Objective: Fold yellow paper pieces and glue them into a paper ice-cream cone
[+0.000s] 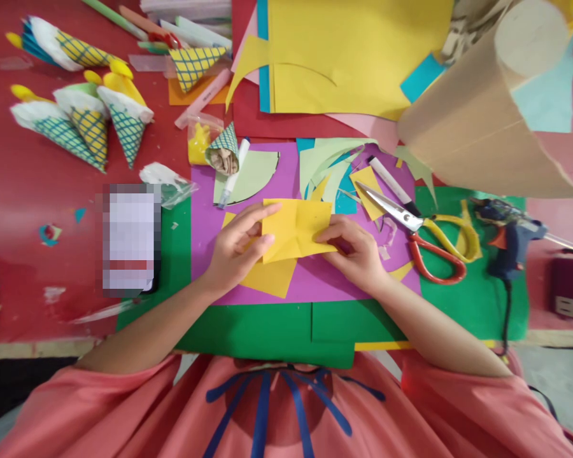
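Observation:
Both my hands hold a creased yellow paper square [296, 230] just above a purple sheet [315, 280]. My left hand [236, 248] pinches its left edge, thumb underneath and fingers on top. At the right edge, my right hand [356, 251] grips the paper with bent fingers. Another yellow paper piece [270, 278] lies flat on the purple sheet under my left hand. The purple sheet rests on green paper [277, 331].
Red-and-yellow scissors [423, 235], a white marker [392, 184] and a blue glue gun [509, 238] lie to the right. A second marker [233, 173], several patterned paper cones [93, 124], a phone [131, 240], a large yellow sheet [358, 54] and a brown paper roll [477, 121] surround the work area.

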Demonstrator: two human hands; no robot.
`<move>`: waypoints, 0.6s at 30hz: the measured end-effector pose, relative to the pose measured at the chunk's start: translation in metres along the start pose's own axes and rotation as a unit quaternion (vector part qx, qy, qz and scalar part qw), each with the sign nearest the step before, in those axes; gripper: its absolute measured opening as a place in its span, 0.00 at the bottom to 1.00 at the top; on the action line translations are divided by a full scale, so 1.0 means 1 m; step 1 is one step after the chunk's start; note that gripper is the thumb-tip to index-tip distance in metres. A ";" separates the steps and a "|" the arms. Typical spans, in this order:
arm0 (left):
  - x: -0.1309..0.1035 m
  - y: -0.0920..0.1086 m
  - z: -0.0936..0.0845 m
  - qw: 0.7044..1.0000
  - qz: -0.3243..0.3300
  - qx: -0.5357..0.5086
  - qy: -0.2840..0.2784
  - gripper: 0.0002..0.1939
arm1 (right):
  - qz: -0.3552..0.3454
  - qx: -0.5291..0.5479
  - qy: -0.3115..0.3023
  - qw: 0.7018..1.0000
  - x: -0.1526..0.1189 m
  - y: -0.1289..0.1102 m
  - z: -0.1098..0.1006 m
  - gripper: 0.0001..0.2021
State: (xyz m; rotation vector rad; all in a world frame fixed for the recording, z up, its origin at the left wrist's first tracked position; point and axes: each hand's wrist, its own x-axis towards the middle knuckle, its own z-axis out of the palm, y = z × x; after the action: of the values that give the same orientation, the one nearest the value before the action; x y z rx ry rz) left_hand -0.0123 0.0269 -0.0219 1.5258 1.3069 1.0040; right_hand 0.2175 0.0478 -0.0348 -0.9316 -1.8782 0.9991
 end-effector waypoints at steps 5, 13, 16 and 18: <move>-0.001 -0.008 -0.002 0.999 0.005 -0.019 -0.031 0.21 | -0.012 0.005 -0.013 1.000 0.001 -0.002 0.000 0.05; -0.001 -0.011 0.000 0.994 0.050 -0.024 -0.098 0.28 | 0.053 0.013 0.024 0.998 0.003 -0.006 -0.001 0.03; 0.000 -0.008 0.001 0.994 0.059 0.020 -0.094 0.28 | 0.076 0.032 0.035 0.996 0.003 -0.005 -0.001 0.02; 0.001 -0.007 0.001 0.995 0.060 0.036 -0.078 0.22 | 0.080 0.039 0.031 0.996 0.003 -0.006 -0.001 0.02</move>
State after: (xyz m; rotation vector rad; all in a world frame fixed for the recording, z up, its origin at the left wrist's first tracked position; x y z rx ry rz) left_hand -0.0133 0.0285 -0.0286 1.7186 1.1647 0.9009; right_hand 0.2161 0.0482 -0.0283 -1.0683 -1.7220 1.1168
